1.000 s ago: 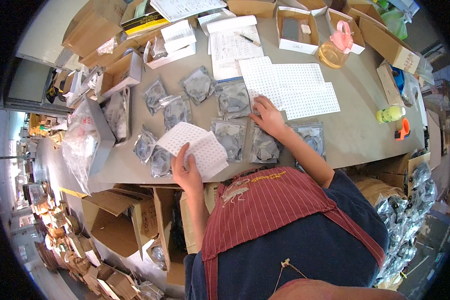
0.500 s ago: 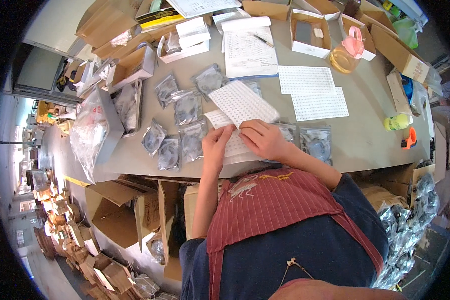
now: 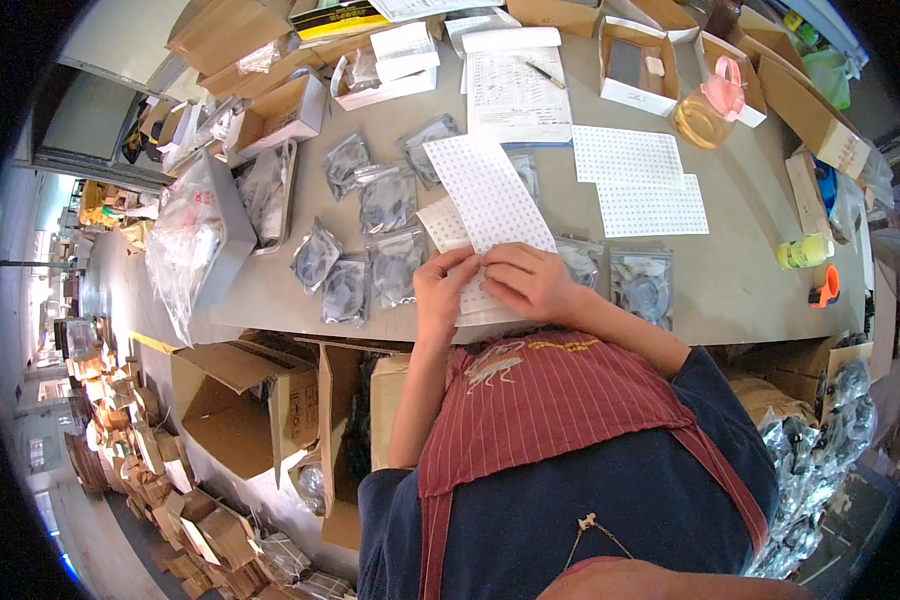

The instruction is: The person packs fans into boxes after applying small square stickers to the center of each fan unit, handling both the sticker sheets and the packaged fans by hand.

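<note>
A white sheet of small printed labels (image 3: 490,190) slants up from my hands over the table. Its lower edge is pinched in my right hand (image 3: 532,284), whose fingers are curled. Close beside it, my left hand (image 3: 444,290) has thumb and forefinger pressed together at the sheet's lower corner; what lies between those fingertips is too small to tell. Under the raised sheet lies another label sheet (image 3: 444,222), partly covered. To the left are several clear zip bags with dark coiled items, among them a zip bag (image 3: 397,268). Another zip bag (image 3: 641,290) lies right of my right forearm.
Two more label sheets (image 3: 653,205) lie right of a clipboard with papers (image 3: 515,100) and a pen. A pink-lidded jug (image 3: 708,108), a yellow-green bottle (image 3: 804,251) and an orange tape dispenser (image 3: 826,287) stand at right. Plastic-lined bin (image 3: 232,250) at left; open cartons (image 3: 240,425) below.
The raised label sheet has swung more upright, its top edge turning left and its right corner drawing in. My hands stay close together at its lower edge. The whole view has shifted slightly.
</note>
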`<state>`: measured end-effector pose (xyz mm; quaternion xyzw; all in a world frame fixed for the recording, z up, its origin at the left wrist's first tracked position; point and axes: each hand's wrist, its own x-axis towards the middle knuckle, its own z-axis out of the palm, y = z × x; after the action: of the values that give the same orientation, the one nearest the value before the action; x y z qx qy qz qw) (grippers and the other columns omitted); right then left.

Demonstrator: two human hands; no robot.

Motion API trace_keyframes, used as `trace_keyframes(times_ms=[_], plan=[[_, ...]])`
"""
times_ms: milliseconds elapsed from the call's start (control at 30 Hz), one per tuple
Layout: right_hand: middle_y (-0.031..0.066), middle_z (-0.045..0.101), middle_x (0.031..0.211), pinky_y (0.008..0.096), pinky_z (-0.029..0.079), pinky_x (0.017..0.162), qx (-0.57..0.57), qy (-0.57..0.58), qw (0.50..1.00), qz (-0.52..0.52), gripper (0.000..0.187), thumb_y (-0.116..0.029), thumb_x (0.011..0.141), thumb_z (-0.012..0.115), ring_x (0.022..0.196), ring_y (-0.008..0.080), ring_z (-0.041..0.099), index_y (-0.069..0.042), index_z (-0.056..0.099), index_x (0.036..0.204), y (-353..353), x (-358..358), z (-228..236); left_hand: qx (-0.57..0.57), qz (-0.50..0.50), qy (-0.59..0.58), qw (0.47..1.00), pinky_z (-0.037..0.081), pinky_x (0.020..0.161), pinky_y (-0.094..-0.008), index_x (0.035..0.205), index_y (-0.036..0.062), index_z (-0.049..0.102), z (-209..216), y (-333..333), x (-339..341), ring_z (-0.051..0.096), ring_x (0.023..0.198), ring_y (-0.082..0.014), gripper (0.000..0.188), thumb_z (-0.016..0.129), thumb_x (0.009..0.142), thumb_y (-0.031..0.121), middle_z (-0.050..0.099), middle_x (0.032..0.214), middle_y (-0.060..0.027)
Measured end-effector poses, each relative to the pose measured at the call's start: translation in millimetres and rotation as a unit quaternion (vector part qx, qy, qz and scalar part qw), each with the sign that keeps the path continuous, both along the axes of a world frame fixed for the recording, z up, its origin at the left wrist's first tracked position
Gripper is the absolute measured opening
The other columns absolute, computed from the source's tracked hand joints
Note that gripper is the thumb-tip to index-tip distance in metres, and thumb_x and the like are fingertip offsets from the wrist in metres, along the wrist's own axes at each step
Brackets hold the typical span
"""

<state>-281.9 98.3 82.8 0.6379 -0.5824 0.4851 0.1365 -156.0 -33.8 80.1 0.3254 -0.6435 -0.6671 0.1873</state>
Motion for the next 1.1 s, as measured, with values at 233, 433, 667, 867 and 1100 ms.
trace_keyframes(times_ms=[233,433,667,867,1100], plan=[[0.0113,0.061,0.104,0.0396,0.05,0.081,0.094,-0.222,0.969,-0.053,0.021,-0.006,0.081,0.069,0.097,0.0317,0.06,-0.005,0.061,0.099,-2.4,-2.5,7.8,-0.146,0.031,0.011,0.989,0.048,0.082,-0.0301,0.1,-0.0009,0.072,7.3,10.3,-0.9,0.063,0.093,-0.0207,0.02,0.071,0.081,0.005,0.064,0.1,-0.012],[0.0106,0.06,0.103,0.0418,0.045,0.087,0.103,-0.197,0.973,-0.058,0.021,-0.006,0.078,0.07,0.101,0.0327,0.056,-0.007,0.059,0.097,-3.7,-1.1,8.0,-0.195,0.031,0.035,0.98,0.049,0.084,-0.0324,0.099,-0.0002,0.072,10.8,15.3,-0.3,0.063,0.097,-0.0234,0.018,0.071,0.081,0.003,0.063,0.104,-0.0136],[0.0092,0.059,0.098,0.0405,0.044,0.083,0.087,-0.202,0.974,-0.053,0.019,-0.006,0.077,0.071,0.094,0.0312,0.055,-0.007,0.058,0.092,-3.7,-1.7,5.5,-0.208,0.023,0.031,0.977,0.047,0.087,-0.0307,0.101,-0.0014,0.072,15.8,18.6,-0.4,0.06,0.1,-0.0196,0.02,0.071,0.081,0.0,0.063,0.107,-0.0106],[0.0085,0.059,0.096,0.038,0.044,0.082,0.087,-0.173,0.98,-0.042,0.018,-0.001,0.076,0.066,0.093,0.0299,0.055,-0.006,0.057,0.091,-3.7,-2.7,12.8,-0.226,0.022,0.041,0.973,0.047,0.085,-0.0303,0.098,-0.0017,0.071,22.4,22.7,-1.3,0.06,0.098,-0.0192,0.017,0.071,0.081,0.001,0.063,0.106,-0.0104],[0.0099,0.06,0.093,0.037,0.047,0.076,0.052,-0.281,0.958,0.007,0.016,-0.001,0.081,0.065,0.088,0.028,0.058,-0.005,0.057,0.095,-7.3,-4.8,9.5,-0.231,0.033,0.028,0.972,0.048,0.085,-0.0308,0.096,-0.0015,0.071,19.8,20.0,-0.9,0.061,0.098,-0.0206,0.016,0.072,0.08,0.001,0.062,0.106,-0.0111]])
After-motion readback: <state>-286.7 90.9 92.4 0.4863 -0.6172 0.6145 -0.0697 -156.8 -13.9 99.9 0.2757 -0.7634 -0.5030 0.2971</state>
